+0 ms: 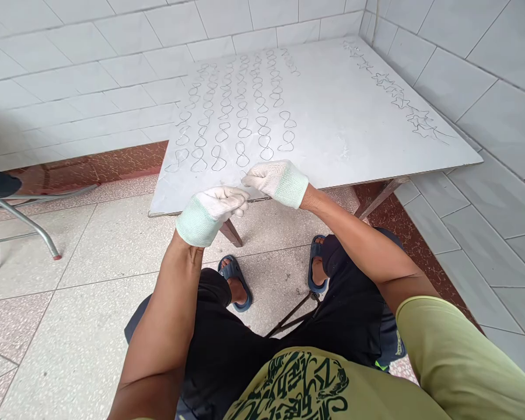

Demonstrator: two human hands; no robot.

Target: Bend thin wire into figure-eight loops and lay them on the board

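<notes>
My left hand point(216, 210), in a white glove with a pale green cuff, is closed in a pinch at the table's front edge. Just beside it, my right hand point(273, 178) wears the same kind of glove and is closed too, its fingertips nearly meeting those of the left. Between the pinched fingers is a thin wire, barely visible and mostly hidden by the gloves. Beyond the hands, wire figure-eights point(265, 139) lie in several rows on the white table point(332, 128). Bent wire stars point(421, 124) form a line along the table's right side.
Tiled walls point(472, 64) border the table at the back and right. A metal-legged chair point(26, 221) stands at the left. Below the table edge are a wooden table leg point(231, 233) and my feet in blue slippers point(240, 286) on the speckled floor point(96, 303).
</notes>
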